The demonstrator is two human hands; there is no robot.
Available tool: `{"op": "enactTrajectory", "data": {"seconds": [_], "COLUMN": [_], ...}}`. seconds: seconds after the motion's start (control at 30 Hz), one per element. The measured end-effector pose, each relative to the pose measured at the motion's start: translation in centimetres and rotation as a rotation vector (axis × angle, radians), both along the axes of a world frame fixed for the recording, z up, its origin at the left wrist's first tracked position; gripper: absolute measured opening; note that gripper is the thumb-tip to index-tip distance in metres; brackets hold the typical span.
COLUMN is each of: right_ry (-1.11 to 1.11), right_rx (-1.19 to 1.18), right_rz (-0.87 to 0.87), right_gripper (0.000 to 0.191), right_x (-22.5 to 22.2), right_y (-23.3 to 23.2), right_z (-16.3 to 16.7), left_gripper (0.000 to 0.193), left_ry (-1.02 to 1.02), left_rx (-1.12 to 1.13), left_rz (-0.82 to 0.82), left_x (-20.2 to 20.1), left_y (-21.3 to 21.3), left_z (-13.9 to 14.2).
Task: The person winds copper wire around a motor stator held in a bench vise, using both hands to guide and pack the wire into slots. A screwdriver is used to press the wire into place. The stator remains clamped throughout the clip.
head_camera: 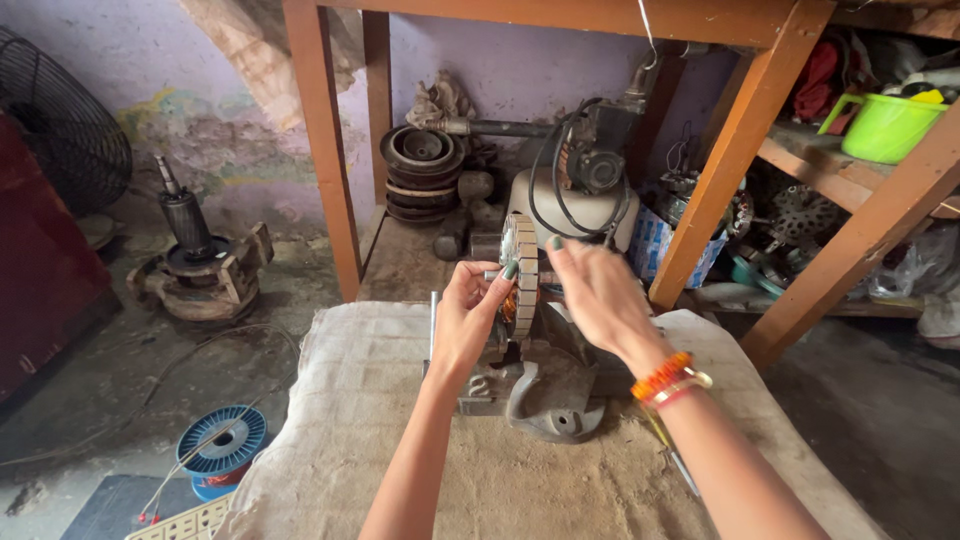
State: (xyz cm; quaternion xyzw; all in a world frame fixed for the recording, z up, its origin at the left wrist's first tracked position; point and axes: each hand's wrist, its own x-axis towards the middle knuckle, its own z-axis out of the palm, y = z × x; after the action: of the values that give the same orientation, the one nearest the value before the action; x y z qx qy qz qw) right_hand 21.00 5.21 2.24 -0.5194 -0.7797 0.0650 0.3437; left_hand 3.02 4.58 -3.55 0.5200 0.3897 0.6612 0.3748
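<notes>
The round laminated stator core [520,262] is already seated upright on the grey metal stand [545,395] on the sackcloth-covered desk [370,440], pinched at its rim by the left hand [470,315] and lightly fingered by the half-open right hand [595,295]; copper winding appears barely begun.

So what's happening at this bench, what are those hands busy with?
A person is working on a round slotted motor core held upright on a grey metal stand, which sits on a sackcloth-covered table. The left hand pinches the core's near edge, while the right hand reaches over its top from the other side. A blue spool of wire lies on the floor.
</notes>
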Motion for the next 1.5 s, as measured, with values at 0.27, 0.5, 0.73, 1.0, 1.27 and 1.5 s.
{"op": "enactTrajectory", "data": {"seconds": [0.27,0.5,0.73,1.0,1.27,1.5], "right_ry": [0.154,0.253,0.282,0.362,0.446,0.338], "right_rx": [0.097,-0.021,0.001,-0.081,-0.223,-0.019], "right_rz": [0.202,0.373,0.269,0.248,0.284,0.244], "right_gripper": [0.059,0.040,0.034,0.030,0.039,0.039], "right_x": [0.5,1.5,0.8,0.3,0.4,0.4], "right_y": [1.3,0.2,1.1,0.7,0.5,1.2], "right_z": [-2.5,-1.5,-2.2,-1.4,-0.8,-1.8], "left_gripper": [0.035,0.036,0.037,0.035,0.032,0.033], "left_ry": [-0.002,0.001,0.009,0.012,-0.030,-0.001], "left_rx": [0.002,-0.002,-0.027,-0.029,0.016,-0.009], "left_rz": [-0.005,-0.012,0.004,0.000,-0.011,-0.005], "left_x": [-0.2,-0.2,-0.1,-0.2,-0.3,-0.1], "left_y": [0.3,0.3,0.3,0.4,0.8,0.6], "left_z": [-0.4,-0.5,-0.4,-0.4,-0.7,-0.7]}}
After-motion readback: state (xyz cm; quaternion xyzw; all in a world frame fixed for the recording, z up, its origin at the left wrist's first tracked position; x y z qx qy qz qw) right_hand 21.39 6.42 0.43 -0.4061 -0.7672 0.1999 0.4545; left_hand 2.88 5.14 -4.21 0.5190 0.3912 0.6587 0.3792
